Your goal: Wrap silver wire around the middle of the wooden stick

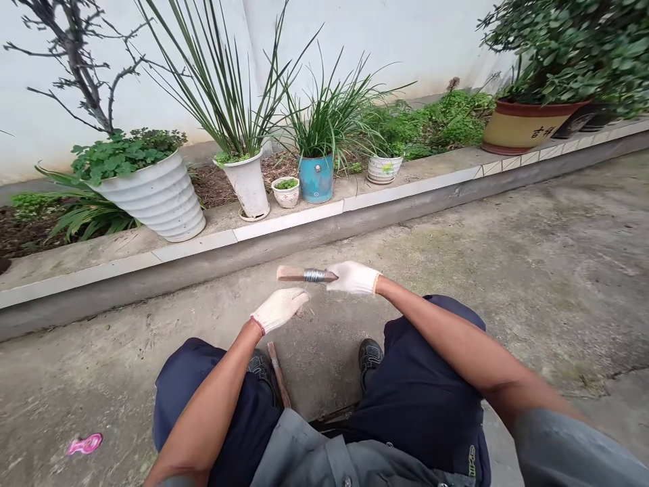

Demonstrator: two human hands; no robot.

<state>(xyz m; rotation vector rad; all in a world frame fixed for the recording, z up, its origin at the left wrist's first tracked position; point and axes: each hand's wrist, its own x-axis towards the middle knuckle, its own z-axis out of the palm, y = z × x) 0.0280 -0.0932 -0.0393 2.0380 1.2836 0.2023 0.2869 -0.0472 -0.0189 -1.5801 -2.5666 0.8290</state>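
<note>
Out in front of the blue flowerpot, the right hand (in a white glove) is closed around one end of a wooden stick with shiny wire wound on it. The left hand, farther from the pot, has curled fingers, and I cannot tell if they pinch anything. Another stick is farther out still.

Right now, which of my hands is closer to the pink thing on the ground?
Left. Your left hand is off to the right of the pink thing, not touching it; your right hand, holding the wire-wrapped stick, is even farther right.
</note>
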